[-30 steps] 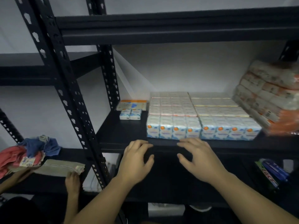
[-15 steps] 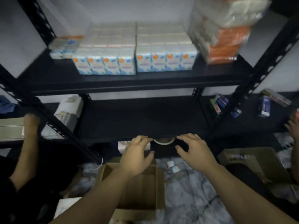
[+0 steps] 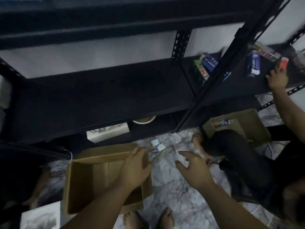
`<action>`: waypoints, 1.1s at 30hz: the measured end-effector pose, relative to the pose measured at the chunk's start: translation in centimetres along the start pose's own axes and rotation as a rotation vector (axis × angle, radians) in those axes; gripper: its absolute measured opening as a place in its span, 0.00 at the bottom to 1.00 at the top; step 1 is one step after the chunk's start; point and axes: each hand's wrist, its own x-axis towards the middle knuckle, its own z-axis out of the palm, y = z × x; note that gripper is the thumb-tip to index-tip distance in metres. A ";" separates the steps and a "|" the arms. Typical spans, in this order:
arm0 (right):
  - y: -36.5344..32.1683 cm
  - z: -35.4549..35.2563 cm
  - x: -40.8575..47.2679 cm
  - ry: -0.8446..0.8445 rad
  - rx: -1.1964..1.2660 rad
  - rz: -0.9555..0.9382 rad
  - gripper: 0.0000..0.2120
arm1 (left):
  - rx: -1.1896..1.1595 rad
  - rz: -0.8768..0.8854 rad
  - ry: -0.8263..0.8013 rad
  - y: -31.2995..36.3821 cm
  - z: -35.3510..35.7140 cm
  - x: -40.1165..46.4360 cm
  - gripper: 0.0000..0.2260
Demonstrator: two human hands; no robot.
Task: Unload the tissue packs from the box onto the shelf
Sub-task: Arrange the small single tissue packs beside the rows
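An open brown cardboard box stands on the marble floor below me; what I see of its inside is bare cardboard. My left hand hovers over the box's right side, fingers apart, holding nothing. To its right, my right hand is spread above the floor, also holding nothing. Two small blue-and-white tissue packs lie on the floor just beyond the box's far right corner. A black metal shelf stretches across the view above the box, its board bare in the middle.
Another person in dark clothes crouches at the right, one hand reaching onto the right shelf among toothpaste boxes. A second cardboard box sits by them. A white box and a tape roll lie under the shelf. My bare feet show at the bottom.
My view has swung down from the stocked upper shelf to the floor. Both hands have dropped from the shelf edge to just above the cardboard box and floor, still holding nothing.
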 end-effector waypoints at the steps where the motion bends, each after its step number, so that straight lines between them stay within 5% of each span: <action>1: 0.9 1.2 1.0 0.015 0.029 0.025 0.24 | -0.015 -0.009 -0.007 -0.9 1.2 1.2 0.23; 13: 16.9 18.1 19.0 -0.048 0.016 0.012 0.26 | -0.120 -0.206 -0.012 -14.0 23.2 19.0 0.13; 24: 29.5 30.1 37.3 -0.145 -0.073 -0.104 0.28 | 0.087 -0.300 0.012 -25.3 36.4 35.4 0.22; 29: 31.5 33.4 41.2 -0.253 -0.347 -0.203 0.34 | 0.304 -0.236 -0.049 -28.6 40.0 38.9 0.27; 33: 32.9 35.2 41.9 -0.211 -0.323 -0.258 0.33 | 0.347 -0.150 -0.029 -30.2 41.1 39.6 0.27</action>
